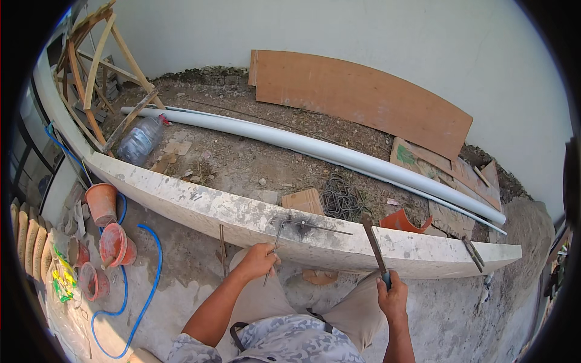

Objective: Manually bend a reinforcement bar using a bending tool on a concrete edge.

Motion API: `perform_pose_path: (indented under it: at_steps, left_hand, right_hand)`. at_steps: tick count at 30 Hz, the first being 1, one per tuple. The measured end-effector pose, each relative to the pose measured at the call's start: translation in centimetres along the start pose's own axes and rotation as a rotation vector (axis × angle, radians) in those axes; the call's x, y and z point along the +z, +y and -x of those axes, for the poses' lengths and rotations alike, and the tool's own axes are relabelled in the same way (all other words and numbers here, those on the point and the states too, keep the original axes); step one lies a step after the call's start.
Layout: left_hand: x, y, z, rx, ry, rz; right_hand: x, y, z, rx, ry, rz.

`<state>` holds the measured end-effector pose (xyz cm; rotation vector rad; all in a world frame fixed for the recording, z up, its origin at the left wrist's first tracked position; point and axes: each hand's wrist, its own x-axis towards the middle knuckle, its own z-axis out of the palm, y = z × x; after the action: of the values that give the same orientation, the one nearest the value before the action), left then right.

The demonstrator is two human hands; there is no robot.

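My left hand [259,261] is closed around one end of a thin steel rod [321,229]. The rod bends near the top of the low wall [200,199], and its longer leg lies to the right across a dark stained patch. In my right hand [393,295] is a long dark steel tool with a blue grip [376,251], tilted up over the wall; its exact kind I cannot tell. A tangle of bent steel rods [342,199] lies on the ground just beyond the wall, beside a brown block [304,201].
White pipes [315,145] and a plywood sheet [357,97] lie beyond the wall. A pincer-like metal tool [472,254] straddles its right end. At left are a clear bottle [140,140], wooden frame [85,66], red buckets [116,245] and a blue hose [158,266].
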<state>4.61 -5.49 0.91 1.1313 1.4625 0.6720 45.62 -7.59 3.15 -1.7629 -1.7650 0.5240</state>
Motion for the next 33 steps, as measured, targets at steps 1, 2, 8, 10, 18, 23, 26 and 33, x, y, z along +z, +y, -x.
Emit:
perform_pose_path:
  at_steps: [1, 2, 8, 10, 18, 23, 26, 33]
  left_hand:
    - [-0.1, 0.3, 0.1, 0.003, 0.000, 0.002]
    - [-0.1, 0.5, 0.2, -0.006, -0.007, 0.004]
    - [0.7, -0.1, 0.5, -0.001, 0.019, -0.019]
    - [1.3, -0.4, 0.5, 0.011, 0.031, 0.038]
    - [0.2, 0.2, 0.4, -0.025, -0.026, 0.014]
    - [0.3, 0.4, 0.6, -0.067, -0.017, 0.006]
    - [0.7, 1.3, 0.8, -0.100, 0.016, -0.028]
    - [1.1, -0.3, 0.0, -0.011, 0.041, -0.283]
  right_hand:
    - [-0.6, -0.7, -1.3, -0.128, 0.005, 0.076]
    - [-1.3, -1.7, -2.5, -0.131, 0.007, 0.078]
    - [-2.1, -4.6, -11.1, -0.480, -0.108, 0.422]
    - [-1.8, -5.0, -13.8, -0.709, -0.065, 0.520]
    - [-1.1, -7.9, -21.8, -0.988, -0.172, 0.757]
    - [0.3, -10.4, -26.2, -1.053, -0.267, 0.791]
    - [2.0, -10.7, -29.3, -1.166, -0.300, 0.782]
    - [5.4, -12.2, -33.9, -1.280, -0.391, 0.823]
